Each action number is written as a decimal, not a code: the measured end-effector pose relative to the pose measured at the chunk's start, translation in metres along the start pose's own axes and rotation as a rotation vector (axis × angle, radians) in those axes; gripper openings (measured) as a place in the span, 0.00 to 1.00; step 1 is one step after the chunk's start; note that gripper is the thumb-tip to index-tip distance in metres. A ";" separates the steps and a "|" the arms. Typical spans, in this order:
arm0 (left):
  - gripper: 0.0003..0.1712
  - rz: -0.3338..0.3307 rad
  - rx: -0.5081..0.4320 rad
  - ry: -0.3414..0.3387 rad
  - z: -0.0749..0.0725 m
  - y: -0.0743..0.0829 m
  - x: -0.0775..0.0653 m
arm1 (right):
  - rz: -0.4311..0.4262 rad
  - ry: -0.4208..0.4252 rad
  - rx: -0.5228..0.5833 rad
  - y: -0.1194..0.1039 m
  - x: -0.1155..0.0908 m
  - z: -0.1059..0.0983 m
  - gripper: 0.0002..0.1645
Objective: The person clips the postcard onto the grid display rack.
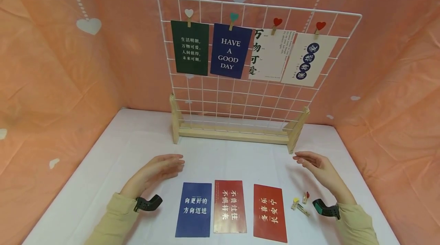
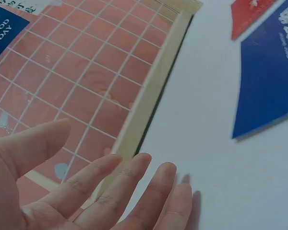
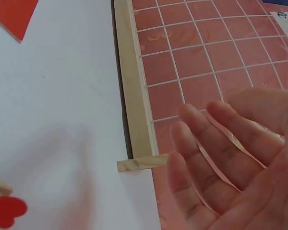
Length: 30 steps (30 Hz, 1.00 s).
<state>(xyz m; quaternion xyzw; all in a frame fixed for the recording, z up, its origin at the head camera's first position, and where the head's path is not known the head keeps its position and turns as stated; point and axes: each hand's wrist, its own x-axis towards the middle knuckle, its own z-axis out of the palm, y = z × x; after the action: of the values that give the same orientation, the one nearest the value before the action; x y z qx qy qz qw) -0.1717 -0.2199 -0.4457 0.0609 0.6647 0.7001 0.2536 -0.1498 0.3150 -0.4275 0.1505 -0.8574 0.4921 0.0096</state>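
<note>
My left hand [image 1: 159,168] is held over the left part of the table, fingers extended and nothing in them. Across from it, my right hand [image 1: 316,166] hovers near the rack's right foot, its fingers loosely bent around nothing. Between and in front of the hands lie a blue card [image 1: 194,210], a red card [image 1: 230,207] and another red card [image 1: 270,213] at the right. Several small clothespins [image 1: 302,209] with a yellow or a red heart rest left of my right wrist. Behind stands a white wire grid rack [image 1: 227,98] on a wooden base [image 1: 233,135].
Clipped along the grid's upper part are a green card [image 1: 190,48], a dark blue card [image 1: 229,52] and two white cards [image 1: 271,56], each under a heart clothespin. Orange cloth [image 1: 62,103] with hearts encloses the white table [image 1: 137,138] at the back and sides.
</note>
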 end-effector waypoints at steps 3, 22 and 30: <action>0.32 -0.053 0.034 0.032 0.001 -0.003 0.002 | 0.007 -0.004 0.012 0.004 -0.005 0.001 0.20; 0.31 -0.083 0.127 0.056 -0.002 -0.013 0.011 | 0.192 0.004 -0.016 0.019 -0.038 -0.001 0.23; 0.30 -0.090 0.123 0.030 -0.003 -0.017 0.007 | 0.170 -0.010 0.087 0.027 -0.047 0.003 0.22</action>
<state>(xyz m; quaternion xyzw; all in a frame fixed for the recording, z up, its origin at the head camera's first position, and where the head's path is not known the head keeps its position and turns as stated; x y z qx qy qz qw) -0.1743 -0.2192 -0.4639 0.0360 0.7122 0.6467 0.2708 -0.1119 0.3363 -0.4595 0.0799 -0.8450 0.5270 -0.0429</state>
